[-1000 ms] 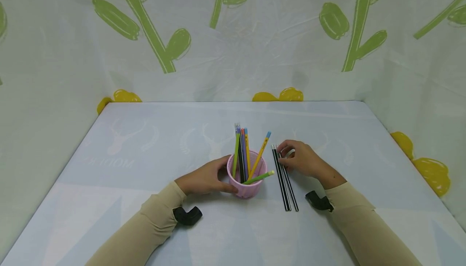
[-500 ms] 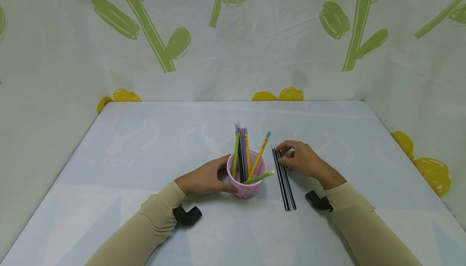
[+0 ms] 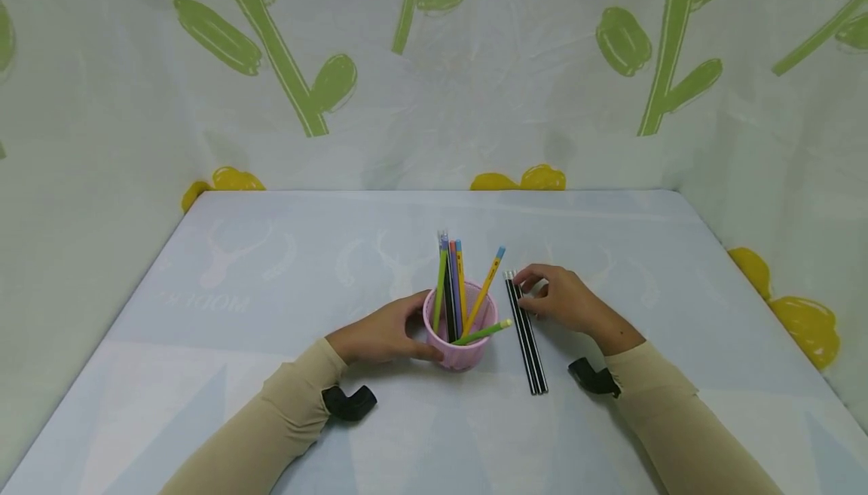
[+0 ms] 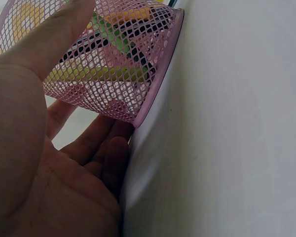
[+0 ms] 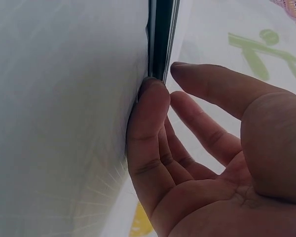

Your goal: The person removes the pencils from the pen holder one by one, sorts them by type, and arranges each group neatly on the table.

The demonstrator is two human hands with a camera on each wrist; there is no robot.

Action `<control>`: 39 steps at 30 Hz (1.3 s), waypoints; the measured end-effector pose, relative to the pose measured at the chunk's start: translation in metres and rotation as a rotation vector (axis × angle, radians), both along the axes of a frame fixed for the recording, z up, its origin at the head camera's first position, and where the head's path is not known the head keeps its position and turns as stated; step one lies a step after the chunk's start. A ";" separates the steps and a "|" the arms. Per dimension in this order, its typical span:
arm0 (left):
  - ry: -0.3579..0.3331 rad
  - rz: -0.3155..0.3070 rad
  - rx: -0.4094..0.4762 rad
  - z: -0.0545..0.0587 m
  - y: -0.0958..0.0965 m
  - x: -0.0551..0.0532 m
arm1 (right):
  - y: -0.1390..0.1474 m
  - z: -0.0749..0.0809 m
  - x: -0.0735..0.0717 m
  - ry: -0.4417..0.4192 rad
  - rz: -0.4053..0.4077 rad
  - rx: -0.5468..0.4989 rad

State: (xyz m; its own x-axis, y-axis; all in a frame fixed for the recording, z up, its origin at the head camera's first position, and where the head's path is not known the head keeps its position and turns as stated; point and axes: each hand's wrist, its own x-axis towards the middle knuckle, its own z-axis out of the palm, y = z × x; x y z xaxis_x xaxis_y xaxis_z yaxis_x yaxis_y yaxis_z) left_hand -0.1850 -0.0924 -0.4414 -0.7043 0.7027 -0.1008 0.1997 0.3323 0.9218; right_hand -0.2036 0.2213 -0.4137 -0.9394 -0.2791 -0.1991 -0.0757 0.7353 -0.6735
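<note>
Booth-like space, room type unclear, patterned table [image 3: 420, 435], white wall sheeting [image 3: 488, 111] on three sides, green leafy prints [image 3: 217, 37]

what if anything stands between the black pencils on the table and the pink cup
Only a green pencil, leaning out of the pink cup toward the black pencils; nothing else visible.

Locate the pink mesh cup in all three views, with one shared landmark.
Head: pink mesh cup, just right of centre, slightly low, at the left hand.
Left wrist: the cup fills the upper left.
Right wrist: only part of it shows, top-right corner.
Landmark: pale tabletop, on the right in left wrist, left in right wrist.
</note>
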 end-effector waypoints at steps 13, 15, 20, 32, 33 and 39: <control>0.006 0.013 -0.015 0.000 0.000 0.001 | -0.001 0.000 0.002 0.004 -0.016 -0.010; 0.011 0.012 -0.016 0.000 0.000 0.001 | -0.002 0.001 0.003 0.030 -0.022 -0.007; 0.014 -0.003 0.009 0.000 0.000 0.001 | -0.002 0.008 0.005 0.132 -0.041 0.003; 0.016 -0.008 0.014 0.000 -0.001 0.000 | -0.018 0.062 0.008 0.317 0.010 -0.126; 0.014 -0.013 0.018 0.000 -0.001 0.000 | -0.021 0.067 0.009 0.325 0.013 -0.136; -0.001 -0.014 0.021 0.000 0.000 0.000 | -0.036 0.090 0.008 0.366 0.048 -0.159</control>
State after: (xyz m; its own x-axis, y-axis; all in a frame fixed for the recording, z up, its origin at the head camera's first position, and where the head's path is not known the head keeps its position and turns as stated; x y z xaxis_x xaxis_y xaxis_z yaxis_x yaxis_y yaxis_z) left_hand -0.1848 -0.0927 -0.4414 -0.6944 0.7143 -0.0870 0.2027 0.3102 0.9288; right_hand -0.1961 0.1849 -0.3234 -0.9254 -0.3249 0.1951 -0.3634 0.6141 -0.7006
